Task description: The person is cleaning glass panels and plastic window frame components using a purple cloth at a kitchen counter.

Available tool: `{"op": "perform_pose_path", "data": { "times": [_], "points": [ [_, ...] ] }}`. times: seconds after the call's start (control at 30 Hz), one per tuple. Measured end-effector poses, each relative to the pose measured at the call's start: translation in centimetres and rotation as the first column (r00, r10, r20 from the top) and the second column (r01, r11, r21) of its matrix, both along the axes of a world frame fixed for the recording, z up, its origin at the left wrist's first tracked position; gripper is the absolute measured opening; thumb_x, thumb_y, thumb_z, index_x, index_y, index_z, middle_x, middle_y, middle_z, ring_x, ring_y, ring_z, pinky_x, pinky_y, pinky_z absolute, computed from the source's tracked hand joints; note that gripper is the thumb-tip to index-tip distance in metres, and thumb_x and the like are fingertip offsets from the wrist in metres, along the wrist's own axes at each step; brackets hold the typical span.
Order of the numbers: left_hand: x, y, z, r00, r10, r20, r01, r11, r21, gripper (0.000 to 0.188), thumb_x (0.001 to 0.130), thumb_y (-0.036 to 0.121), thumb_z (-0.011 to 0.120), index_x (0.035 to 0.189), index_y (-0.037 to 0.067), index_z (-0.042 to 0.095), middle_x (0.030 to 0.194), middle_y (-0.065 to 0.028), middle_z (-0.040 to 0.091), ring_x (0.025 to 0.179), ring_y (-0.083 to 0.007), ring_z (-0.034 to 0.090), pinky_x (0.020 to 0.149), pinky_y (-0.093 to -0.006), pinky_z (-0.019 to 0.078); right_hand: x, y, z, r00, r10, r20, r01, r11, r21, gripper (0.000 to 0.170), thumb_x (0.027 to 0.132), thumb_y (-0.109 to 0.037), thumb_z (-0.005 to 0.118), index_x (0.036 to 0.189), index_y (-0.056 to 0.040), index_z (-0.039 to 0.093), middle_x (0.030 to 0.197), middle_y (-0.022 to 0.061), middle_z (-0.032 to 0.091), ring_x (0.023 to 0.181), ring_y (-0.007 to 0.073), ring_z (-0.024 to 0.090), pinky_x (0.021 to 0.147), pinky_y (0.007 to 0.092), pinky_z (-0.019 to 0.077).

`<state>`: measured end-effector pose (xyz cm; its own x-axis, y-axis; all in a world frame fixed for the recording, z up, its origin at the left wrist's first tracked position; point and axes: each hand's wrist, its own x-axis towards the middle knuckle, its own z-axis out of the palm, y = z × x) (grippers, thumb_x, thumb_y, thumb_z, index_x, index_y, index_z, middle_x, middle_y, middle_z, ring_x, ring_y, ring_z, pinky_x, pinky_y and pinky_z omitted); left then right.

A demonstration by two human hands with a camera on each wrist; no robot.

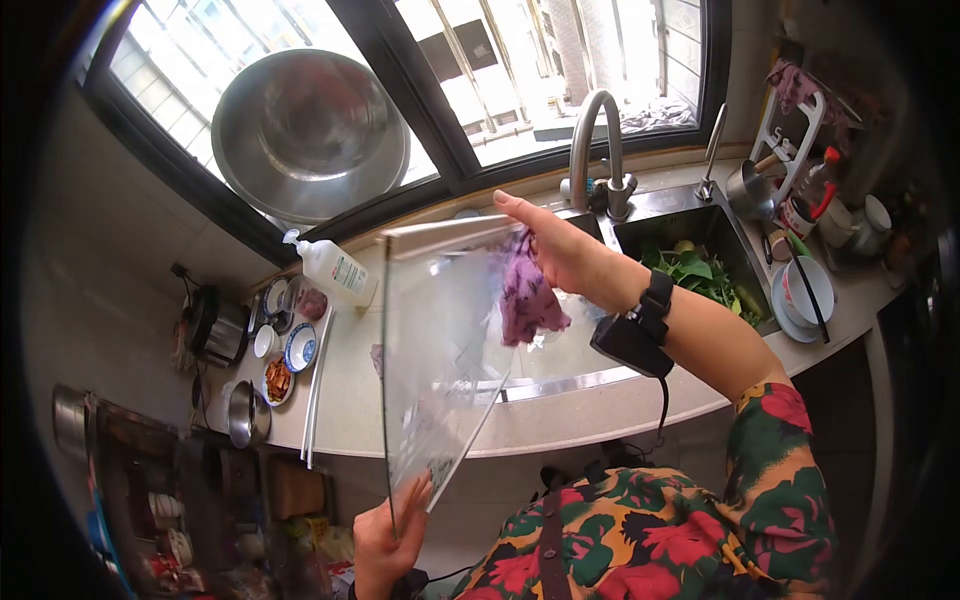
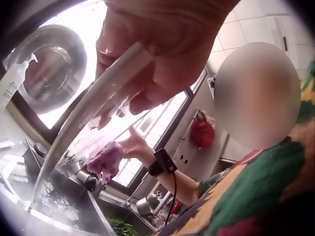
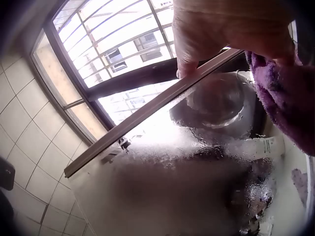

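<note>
A wet clear glass panel (image 1: pixel 440 340) with a pale edge strip stands tilted over the counter. The left hand (image 1: pixel 392 535) grips its lower end; in the left wrist view the left hand (image 2: pixel 157 54) has its fingers curled round the panel's edge. At the upper right part, the right hand (image 1: pixel 570 255) holds a purple cloth (image 1: pixel 530 295) against the glass, its thumb by the top edge. In the right wrist view, the right hand (image 3: pixel 231 34) lies over the edge strip (image 3: pixel 147 113), with the cloth (image 3: pixel 285 98) bunched under its fingers.
Behind the panel stand a white pump bottle (image 1: pixel 338 270) and a large metal basin (image 1: pixel 310 135). Leafy greens (image 1: pixel 700 275) lie in the sink below the faucet (image 1: pixel 600 130). Small dishes (image 1: pixel 300 347) and a metal pot (image 1: pixel 247 413) are on the left; bowls (image 1: pixel 808 290) stand at the right.
</note>
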<state>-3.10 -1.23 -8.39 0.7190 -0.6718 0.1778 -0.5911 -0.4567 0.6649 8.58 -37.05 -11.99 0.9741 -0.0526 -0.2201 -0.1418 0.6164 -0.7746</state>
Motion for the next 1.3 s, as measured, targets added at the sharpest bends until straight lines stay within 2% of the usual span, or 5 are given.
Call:
{"op": "perform_pose_path", "data": {
  "times": [0.3,0.8,0.93,1.07,1.3],
  "points": [
    [0.8,0.3,3.7,0.82,-0.323,0.473,0.162,0.923,0.349,0.032,0.071,-0.002,0.056,0.101,0.004,0.061,0.097,-0.0119,0.064,0.078,-0.0281,0.064,0.068,-0.0328,0.0519,-8.4,0.4,-2.6,0.999,0.048,-0.007,-0.045,0.975,0.218,0.024,0.074,-0.012,0.042,0.082,0.0074,0.054,0.07,0.0148,0.058,0.064,0.0224,0.058,0.066,0.0323,0.0486],
    [13.4,1.0,-7.8,0.752,0.021,0.659,-0.237,0.941,0.24,0.027,0.077,0.005,0.056,0.103,0.011,0.063,0.12,-0.0093,0.052,0.123,-0.0296,0.036,0.102,-0.0469,0.0252,-10.5,7.5,-18.4,0.931,-0.359,-0.07,0.336,0.764,0.551,0.053,0.065,0.008,0.037,0.118,0.002,0.037,0.105,0.0206,0.053,0.096,0.036,0.056,0.084,0.0463,0.0492],
    [13.5,-1.3,-12.5,0.925,0.372,0.08,-0.302,0.844,-0.443,0.057,0.081,-0.001,0.049,0.133,0.012,0.031,0.143,-0.0094,0.023,0.133,-0.0328,0.014,0.104,-0.0451,0.022,-10.1,9.0,-20.1,0.903,-0.421,-0.083,0.39,0.724,0.569,0.053,0.068,0.008,0.036,0.12,-0.002,0.034,0.102,0.0215,0.053,0.094,0.0394,0.056,0.082,0.051,0.0486],
    [10.3,-3.3,-13.7,0.467,-0.475,-0.745,-0.732,0.265,-0.628,0.066,0.084,0.001,0.037,0.14,0.015,0.006,0.143,-0.0132,0.018,0.123,-0.0436,0.031,0.095,-0.054,0.0337,-9.7,9.4,-20.1,0.879,-0.46,-0.125,0.446,0.7,0.558,0.056,0.068,0.008,0.036,0.123,-0.0035,0.03,0.105,0.0214,0.051,0.095,0.04,0.056,0.082,0.051,0.0487],
    [8.9,-5.9,-15.7,0.353,-0.225,-0.908,-0.689,0.594,-0.415,0.078,0.073,-0.007,0.045,0.138,0.013,0.008,0.133,-0.0249,0.028,0.098,-0.0464,0.053,0.078,-0.0501,0.05,-8.9,8.7,-19.2,0.821,-0.557,-0.124,0.551,0.715,0.43,0.051,0.074,0.007,0.039,0.123,-0.0029,0.03,0.109,0.0205,0.049,0.087,0.0333,0.06,0.08,0.0455,0.0509]
  ]
}}
